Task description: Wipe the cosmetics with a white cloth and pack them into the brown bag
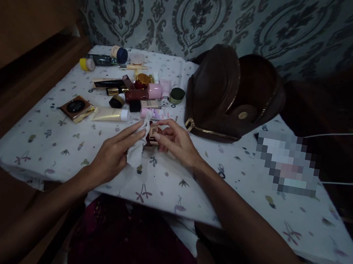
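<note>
Evidently, the right hand (pixel 177 143) is holding a small, glossy, copper-brown squarish container (pixel 153 136), fingers and thumb closing narrowly about its right side. The left hand (pixel 114 153) is pressing a crumpled white tissue (pixel 135 152) to the container's left side, its fingers lying nearly straight and close together; whether the tissue is paper or cloth, cannot tell. Both hands are meeting around the container at the middle of the table, just on the near side of the cosmetics.

Step in hand, by my reading: wiping the container's outside. The next move seems to be calling for a firm right-hand hold while the tissue is reaching another face; the smooth surface could be slipping under light pressure.

Just beyond the fingers, a pink-and-white plastic tube (pixel 154 113) is lying flat. To the left, a cream-gold tube with a white cap (pixel 107 114) is resting beside a square brown packet with a round black centre (pixel 77 107). Farther off, a round dark-green lidded jar (pixel 177 95) is standing near a large dark-brown leather bag (pixel 214 93), which is gaping at its zip.

Far right, a pixelated flat object (pixel 287 163) is lying well apart from the hands. A white cloth printed with small plants (pixel 65 158) is covering the table.
</note>
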`<state>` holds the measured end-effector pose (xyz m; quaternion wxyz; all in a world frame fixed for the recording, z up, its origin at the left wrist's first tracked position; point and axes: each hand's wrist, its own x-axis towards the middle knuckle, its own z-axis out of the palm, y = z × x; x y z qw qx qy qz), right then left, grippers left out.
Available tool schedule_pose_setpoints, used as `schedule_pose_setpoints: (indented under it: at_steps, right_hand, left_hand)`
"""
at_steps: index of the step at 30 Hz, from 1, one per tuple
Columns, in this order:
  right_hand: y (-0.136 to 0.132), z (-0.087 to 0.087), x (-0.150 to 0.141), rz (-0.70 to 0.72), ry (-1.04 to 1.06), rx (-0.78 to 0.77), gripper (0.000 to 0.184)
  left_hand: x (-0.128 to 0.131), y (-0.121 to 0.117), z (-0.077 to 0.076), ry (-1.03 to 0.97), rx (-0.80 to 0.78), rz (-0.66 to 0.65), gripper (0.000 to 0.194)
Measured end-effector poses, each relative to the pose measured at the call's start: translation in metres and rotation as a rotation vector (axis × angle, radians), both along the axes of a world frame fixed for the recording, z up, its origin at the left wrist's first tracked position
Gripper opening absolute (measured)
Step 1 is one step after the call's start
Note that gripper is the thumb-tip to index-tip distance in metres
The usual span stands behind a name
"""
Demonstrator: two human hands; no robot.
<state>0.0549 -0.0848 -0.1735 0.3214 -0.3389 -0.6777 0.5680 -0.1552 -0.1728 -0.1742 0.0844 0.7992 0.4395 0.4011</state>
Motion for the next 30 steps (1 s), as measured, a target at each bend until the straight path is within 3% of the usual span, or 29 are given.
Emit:
schedule_pose_setpoints:
  at_steps: [7,15,23,30]
  right_hand:
    - [0.006,-0.004,-0.003,-0.035,-0.021,-0.036,0.04]
    - [0.005,-0.004,-0.006,-0.126,0.026,-0.022,0.038]
    - [0.005,-0.008,-0.003,0.038,0.148,0.012,0.056]
    - [0.004,-0.008,-0.003,-0.027,0.111,0.026,0.055]
  left_hand:
    - [0.001,-0.004,-0.007,0.17,0.028,0.059,0.09]
    - [-0.002,-0.001,-0.011,0.109,0.002,0.073,0.085]
    - [0.001,0.007,-0.006,0.147,0.005,0.092,0.083]
    - [0.007,0.01,0.001,0.257,0.081,0.066,0.085]
